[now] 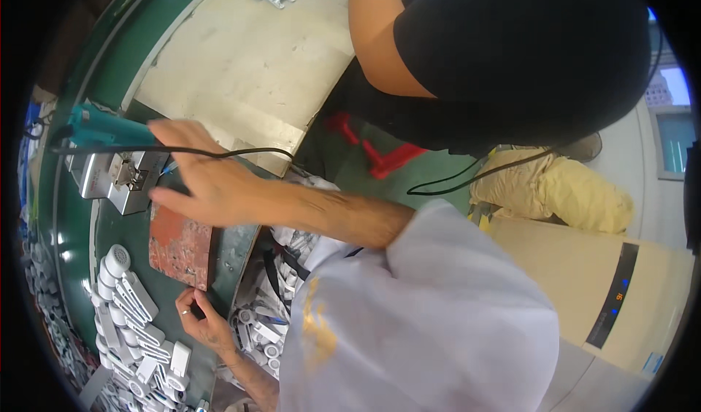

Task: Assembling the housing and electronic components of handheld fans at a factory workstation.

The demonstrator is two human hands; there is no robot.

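My right hand (215, 182) reaches across the bench with thumb and fingers spread, slightly blurred. Its fingertips are beside the end of a teal cylindrical tool (109, 128), perhaps an electric screwdriver; I cannot tell whether they touch it. Below the tool stands a silver metal fixture (120, 178) with a small clamp-like part on top. Under my right thumb lies a worn red-brown plate (179, 248). Close to its lower edge is my left hand (204, 326), a ring on one finger, fingers curled and closed. Whatever they may hold is hidden.
White and grey plastic parts (139, 332) pile up at the lower left; more lie in a container (266, 339) beside my body. A black cable (241, 151) crosses above my right wrist. Another person's arm (380, 39) is over the cream board (234, 69).
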